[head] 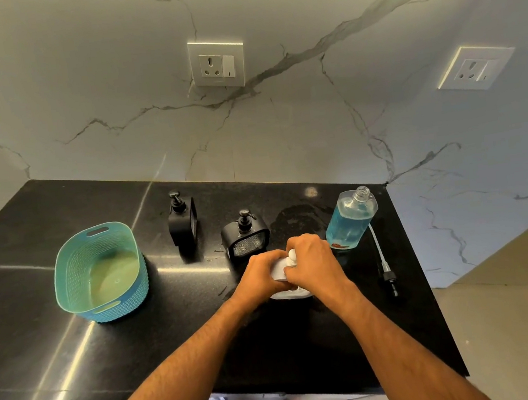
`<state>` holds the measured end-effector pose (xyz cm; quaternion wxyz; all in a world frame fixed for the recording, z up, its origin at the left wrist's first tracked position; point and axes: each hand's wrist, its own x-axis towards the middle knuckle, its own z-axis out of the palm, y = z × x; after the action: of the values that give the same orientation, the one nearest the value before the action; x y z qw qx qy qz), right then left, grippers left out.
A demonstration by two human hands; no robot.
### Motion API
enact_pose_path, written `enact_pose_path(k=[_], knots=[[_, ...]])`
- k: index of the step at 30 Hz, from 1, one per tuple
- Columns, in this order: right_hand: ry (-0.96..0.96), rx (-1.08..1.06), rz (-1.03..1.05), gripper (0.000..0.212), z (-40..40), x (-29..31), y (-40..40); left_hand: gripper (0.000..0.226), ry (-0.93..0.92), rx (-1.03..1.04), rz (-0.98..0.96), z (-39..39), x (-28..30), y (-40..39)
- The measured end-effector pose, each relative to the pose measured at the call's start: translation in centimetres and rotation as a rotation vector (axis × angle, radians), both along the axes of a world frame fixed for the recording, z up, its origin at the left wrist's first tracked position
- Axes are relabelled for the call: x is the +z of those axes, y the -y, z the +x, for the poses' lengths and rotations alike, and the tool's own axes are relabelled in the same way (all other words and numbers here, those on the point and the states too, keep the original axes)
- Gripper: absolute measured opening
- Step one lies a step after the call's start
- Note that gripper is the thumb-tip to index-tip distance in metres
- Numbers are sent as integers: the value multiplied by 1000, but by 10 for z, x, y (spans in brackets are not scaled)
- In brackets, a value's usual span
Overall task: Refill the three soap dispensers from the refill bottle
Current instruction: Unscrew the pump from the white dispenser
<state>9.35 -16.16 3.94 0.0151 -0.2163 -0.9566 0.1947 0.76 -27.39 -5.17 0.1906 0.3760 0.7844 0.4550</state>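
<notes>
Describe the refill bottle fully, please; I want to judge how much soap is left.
The refill bottle is clear plastic with faceted sides and holds blue liquid to roughly three quarters. Its threaded neck is open, with no cap. It stands on the black counter near the back right corner, beside a removed pump. Neither hand touches it.

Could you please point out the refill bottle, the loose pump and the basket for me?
refill bottle (347, 223): head view, on its blue-filled body.
loose pump (389, 279): head view, on its black head.
basket (67, 271): head view, on its left rim.

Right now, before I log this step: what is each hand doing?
Left hand: grips the white dispenser.
Right hand: grips the dispenser's top.
</notes>
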Motion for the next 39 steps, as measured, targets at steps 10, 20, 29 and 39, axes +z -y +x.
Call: enact_pose_path(k=[10, 20, 29, 39], knots=[[13, 52, -8, 29, -2, 20, -4, 61, -7, 0, -27, -5, -7, -1], [-41, -55, -76, 32, 22, 63, -27, 59, -44, -7, -84, -3, -3, 0], [-180, -160, -61, 28, 65, 63, -50, 51, -85, -34, -119, -3, 2, 2], [-317, -380, -53, 27, 84, -13, -56, 48, -108, 159, -110, 11, -4, 0]])
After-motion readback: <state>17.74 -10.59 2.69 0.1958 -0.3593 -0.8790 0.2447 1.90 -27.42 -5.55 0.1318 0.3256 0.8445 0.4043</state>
